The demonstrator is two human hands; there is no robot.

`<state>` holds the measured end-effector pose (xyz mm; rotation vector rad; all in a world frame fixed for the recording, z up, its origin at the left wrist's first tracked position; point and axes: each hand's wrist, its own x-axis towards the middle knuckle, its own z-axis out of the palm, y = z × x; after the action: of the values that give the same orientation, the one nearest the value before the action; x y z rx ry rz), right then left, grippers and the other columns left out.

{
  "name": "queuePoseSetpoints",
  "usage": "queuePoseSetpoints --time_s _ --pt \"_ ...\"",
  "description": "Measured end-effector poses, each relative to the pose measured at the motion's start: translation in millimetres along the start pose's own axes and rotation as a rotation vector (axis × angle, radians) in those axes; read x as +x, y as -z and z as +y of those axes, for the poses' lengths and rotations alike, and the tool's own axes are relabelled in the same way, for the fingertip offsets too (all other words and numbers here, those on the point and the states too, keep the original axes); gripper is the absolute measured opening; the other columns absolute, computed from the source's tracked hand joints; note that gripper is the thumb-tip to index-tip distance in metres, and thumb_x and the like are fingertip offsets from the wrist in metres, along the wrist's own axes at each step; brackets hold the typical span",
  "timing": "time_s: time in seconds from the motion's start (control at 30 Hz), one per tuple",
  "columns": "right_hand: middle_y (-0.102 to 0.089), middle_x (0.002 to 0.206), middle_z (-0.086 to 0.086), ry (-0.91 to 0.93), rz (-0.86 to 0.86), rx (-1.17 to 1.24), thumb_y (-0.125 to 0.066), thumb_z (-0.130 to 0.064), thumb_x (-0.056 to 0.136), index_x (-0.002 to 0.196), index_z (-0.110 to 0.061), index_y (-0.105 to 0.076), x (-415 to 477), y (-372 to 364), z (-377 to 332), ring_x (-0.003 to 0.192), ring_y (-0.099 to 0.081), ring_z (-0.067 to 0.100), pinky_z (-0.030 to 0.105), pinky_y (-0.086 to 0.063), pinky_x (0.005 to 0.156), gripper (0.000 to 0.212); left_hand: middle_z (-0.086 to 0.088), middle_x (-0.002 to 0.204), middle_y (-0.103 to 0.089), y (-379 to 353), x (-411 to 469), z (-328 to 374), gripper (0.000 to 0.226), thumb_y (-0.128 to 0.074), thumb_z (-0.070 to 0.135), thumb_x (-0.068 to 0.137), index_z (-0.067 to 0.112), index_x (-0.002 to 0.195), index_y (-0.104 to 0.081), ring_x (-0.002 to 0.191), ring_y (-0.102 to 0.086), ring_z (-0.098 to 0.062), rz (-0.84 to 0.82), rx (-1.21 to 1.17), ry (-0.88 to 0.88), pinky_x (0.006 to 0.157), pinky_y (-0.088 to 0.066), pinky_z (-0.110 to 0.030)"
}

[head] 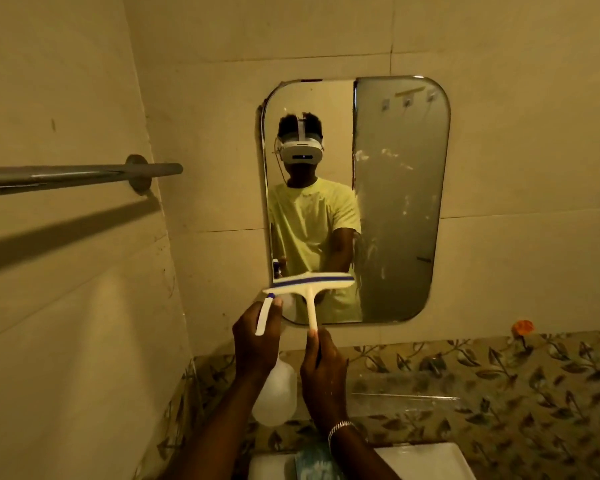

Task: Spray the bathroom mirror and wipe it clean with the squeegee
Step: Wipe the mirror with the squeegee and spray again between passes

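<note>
The rounded wall mirror (pixel 399 209) hangs on the tiled wall ahead. Its right half is smeared with white foam streaks; its left half reflects a person in a yellow shirt with a headset. My right hand (pixel 323 375) grips the handle of a white squeegee (pixel 312 284) with a blue strip. The squeegee's blade lies across the lower left part of the mirror. My left hand (pixel 255 341) holds a translucent white spray bottle (pixel 276 393) by its neck, with the white trigger above my fingers. The bottle hangs below that hand, just under the mirror.
A grey towel bar (pixel 77 174) sticks out from the left wall at head height. A band of leaf-patterned tiles (pixel 482 375) runs below the mirror. The white sink rim (pixel 430 459) shows at the bottom, and a small orange object (pixel 523 328) clings to the wall at right.
</note>
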<state>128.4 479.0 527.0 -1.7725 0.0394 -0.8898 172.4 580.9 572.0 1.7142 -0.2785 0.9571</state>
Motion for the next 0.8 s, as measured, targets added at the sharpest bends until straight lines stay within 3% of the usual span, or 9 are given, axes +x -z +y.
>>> queuePoseSetpoints --time_s 0.1,0.17,0.27,0.37,0.5,0.6,0.73,0.8 --pt "-0.069 0.085 0.006 -0.119 -0.045 -0.029 -0.049 -0.021 0.107 0.117 -0.012 -0.068 -23 2 23 0.074 -0.067 0.021 0.031 -0.056 0.061 0.024 0.004 0.072 -0.069 1 -3 1 0.044 -0.053 0.048 0.093 0.009 0.089 -0.073 0.073 -0.068 -0.002 0.000 -0.003 0.002 0.060 -0.047 -0.005" --pt "-0.070 0.087 0.002 -0.219 -0.055 -0.034 -0.049 -0.022 0.107 0.116 -0.014 -0.069 -39 5 34 0.079 -0.068 0.016 0.027 -0.057 0.067 0.024 0.003 0.067 -0.067 2 -5 1 0.046 -0.052 0.048 0.093 0.008 0.082 -0.071 0.063 -0.065 -0.008 -0.009 0.021 -0.005 0.057 -0.045 -0.005" --pt "-0.070 0.084 0.001 -0.364 0.014 -0.022 -0.050 -0.024 0.106 0.115 -0.013 -0.073 -53 17 46 0.076 -0.066 0.012 0.019 -0.051 0.064 0.027 0.001 0.065 -0.067 1 -9 0 0.044 -0.053 0.046 0.094 0.008 0.079 -0.070 0.067 -0.066 -0.009 -0.008 -0.001 0.006 0.058 -0.046 -0.006" --pt "-0.072 0.079 0.007 -0.370 0.066 -0.024 -0.053 -0.023 0.105 0.112 -0.008 -0.076 -50 31 50 0.072 -0.064 0.017 0.023 -0.046 0.063 0.028 0.002 0.067 -0.068 -6 -9 7 0.040 -0.056 0.046 0.093 0.011 0.081 -0.071 0.070 -0.068 -0.007 -0.016 -0.014 0.003 0.058 -0.048 -0.007" --pt "-0.066 0.075 -0.002 -0.351 0.149 0.004 -0.054 -0.022 0.104 0.107 -0.007 -0.077 -40 54 52 0.071 -0.061 0.008 0.025 -0.046 0.065 0.027 0.007 0.074 -0.071 -28 1 32 0.036 -0.058 0.045 0.094 0.013 0.091 -0.073 0.074 -0.070 -0.003 -0.038 -0.066 -0.036 0.060 -0.051 -0.007" --pt "-0.073 0.085 0.008 -0.362 0.196 0.031 -0.052 -0.024 0.105 0.109 -0.008 -0.075 -28 72 56 0.081 -0.068 0.021 0.028 -0.050 0.070 0.028 0.013 0.074 -0.068 -52 15 58 0.029 -0.061 0.037 0.098 0.011 0.095 -0.073 0.075 -0.069 0.002 -0.038 -0.112 -0.079 0.061 -0.051 -0.006" --pt "-0.075 0.094 0.019 -0.335 0.267 0.026 -0.051 -0.023 0.105 0.117 -0.006 -0.073 -13 99 59 0.091 -0.070 0.035 0.045 -0.060 0.082 0.030 0.002 0.076 -0.070 -87 35 98 0.034 -0.060 0.037 0.096 0.005 0.096 -0.074 0.074 -0.067 0.003 -0.009 -0.192 -0.122 0.061 -0.049 -0.005" --pt "-0.075 0.091 0.019 -0.327 0.301 0.018 -0.051 -0.024 0.105 0.114 -0.006 -0.074 -6 112 63 0.090 -0.070 0.037 0.045 -0.059 0.081 0.030 0.004 0.077 -0.070 -101 43 115 0.035 -0.060 0.038 0.095 0.005 0.096 -0.073 0.073 -0.067 0.004 0.014 -0.221 -0.151 0.062 -0.051 -0.006"
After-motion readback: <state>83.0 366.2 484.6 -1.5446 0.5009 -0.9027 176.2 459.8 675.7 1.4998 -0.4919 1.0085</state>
